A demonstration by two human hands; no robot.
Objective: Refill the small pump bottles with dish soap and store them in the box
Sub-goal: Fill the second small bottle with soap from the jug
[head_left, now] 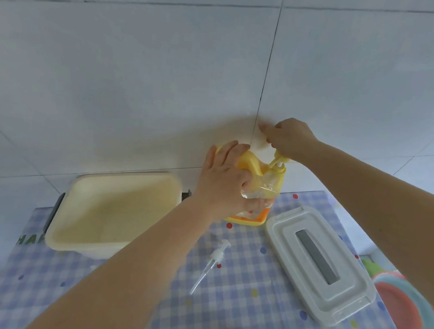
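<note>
Dish soap jug [262, 179], yellow with a clear wrapper, stands at the far edge of the counter [236, 312] against the tiled wall [165, 80]. The left hand [225, 181] wraps round its body, thumb and fingers curled on the plastic. The right hand [288, 139] is above the jug's neck, fingers closed on something pale at the top; what exactly it pinches I cannot tell, it is too blurred. How much soap is inside I cannot make out either.

Left of the left hand sits a cream box [115, 213], open, with nothing visible in it. Under the right forearm lies the box's white lid [320, 264], flat, with a grey strip along its middle. Between the two arms, nearer than the jug, a small clear pump head [211, 262] with its dip tube lies on the checked cloth, apart from everything else. Coloured bowls [406, 304] are stacked beyond the counter's right edge.
</note>
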